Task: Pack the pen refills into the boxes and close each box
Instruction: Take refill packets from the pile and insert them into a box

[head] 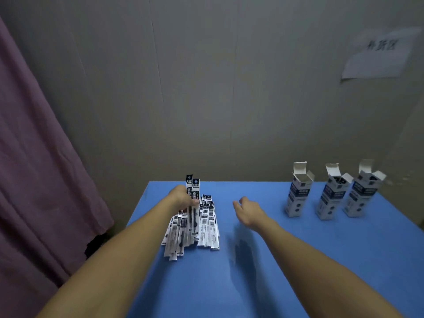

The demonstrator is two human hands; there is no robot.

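A pile of packaged pen refills point(207, 228) in white and black sleeves lies on the blue table point(298, 260), left of centre. My left hand point(182, 196) grips a few refills point(193, 188) and holds them upright above the pile. To the right of the pile my right hand point(249, 211) hovers over the table, fingers relaxed, holding nothing. Three white and blue boxes stand upright at the back right with their top flaps open: the left box point(297, 192), the middle box point(330, 196) and the right box point(362, 191).
A grey wall stands just behind the table, with a paper sign point(378, 53) at the upper right. A purple curtain point(39, 168) hangs to the left of the table's left edge.
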